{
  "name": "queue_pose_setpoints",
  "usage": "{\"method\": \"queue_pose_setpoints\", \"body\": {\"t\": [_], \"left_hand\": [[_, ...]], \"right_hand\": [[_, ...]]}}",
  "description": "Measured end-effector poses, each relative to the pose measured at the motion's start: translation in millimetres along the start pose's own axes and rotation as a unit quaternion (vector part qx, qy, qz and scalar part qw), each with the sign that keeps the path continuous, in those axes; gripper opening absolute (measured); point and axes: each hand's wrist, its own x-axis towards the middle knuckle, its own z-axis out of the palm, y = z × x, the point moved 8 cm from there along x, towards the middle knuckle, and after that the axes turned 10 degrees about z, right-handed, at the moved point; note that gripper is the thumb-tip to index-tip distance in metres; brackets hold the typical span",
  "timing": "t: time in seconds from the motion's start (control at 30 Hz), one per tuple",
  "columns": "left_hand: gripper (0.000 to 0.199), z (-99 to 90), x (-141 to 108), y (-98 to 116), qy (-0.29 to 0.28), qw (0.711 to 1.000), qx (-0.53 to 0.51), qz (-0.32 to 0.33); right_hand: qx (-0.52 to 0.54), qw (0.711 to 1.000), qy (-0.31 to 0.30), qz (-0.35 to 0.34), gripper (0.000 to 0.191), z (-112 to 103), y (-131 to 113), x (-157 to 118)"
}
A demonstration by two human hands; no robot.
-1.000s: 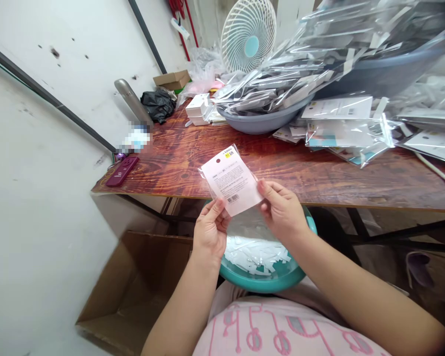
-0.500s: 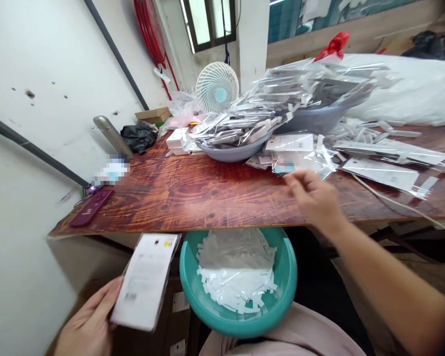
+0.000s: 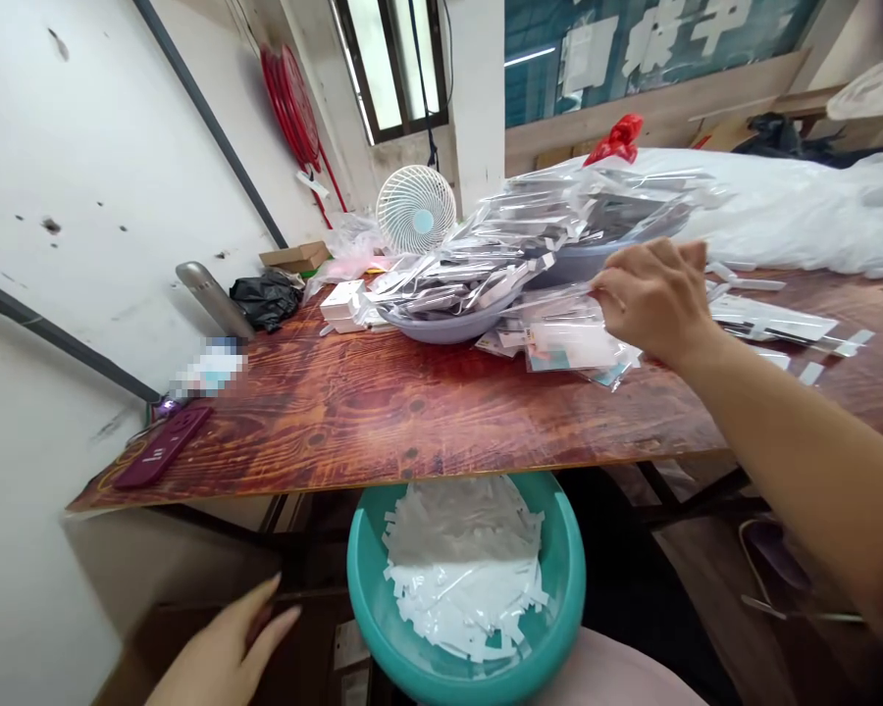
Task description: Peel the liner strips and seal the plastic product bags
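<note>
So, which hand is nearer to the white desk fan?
Right. The right hand is over the table, by the plastic-wrapped cards, right of the desk fan. The left hand is low, short of the table's near edge, left of the teal basin.

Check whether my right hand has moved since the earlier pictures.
Yes: judged against the table, the right hand has moved farther back from its front edge, to the clear packets.

A packing workshop, with bagged cards heaped in basins [image 3: 448, 328].
</note>
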Motion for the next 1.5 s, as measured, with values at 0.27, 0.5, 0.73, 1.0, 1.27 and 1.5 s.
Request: {"method": "queue_pose_setpoints", "body": {"t": [0.27,0.5,0.73,1.0,1.27,1.5], "left_hand": [[0.044,23.5,24.4,264.6,0.034,0.889,-0.224,0.399],[0.027,111.1,59.5,269.6,-0.123,0.865,-0.454,0.175],[0.036,147.8,68.3,235.2,-0.065,0.822,-0.566,0.026],[0.027,159.0,66.1,228.2,-0.039,0.805,-0.592,0.002],[0.026,150.1,61.4,230.7,0.000,0.756,-0.655,-0.001],[0.019,154.7,65.7,228.7,-0.023,0.722,-0.691,-0.040]], "right_hand": [[0.330,0.882,-0.328,-0.077,0.010,-30.7,-119.5,8.4],[0.573,0.670,-0.443,0.161,0.031,17.2,-125.8,-23.6],[0.684,0.521,-0.351,0.371,0.025,70.0,-85.3,-104.2],[0.643,0.624,-0.188,0.402,0.023,63.7,-80.0,-125.0],[0.663,0.627,-0.125,0.390,0.015,55.8,-86.6,-124.1],[0.712,0.535,-0.160,0.426,0.014,68.2,-104.4,-128.0]]}}
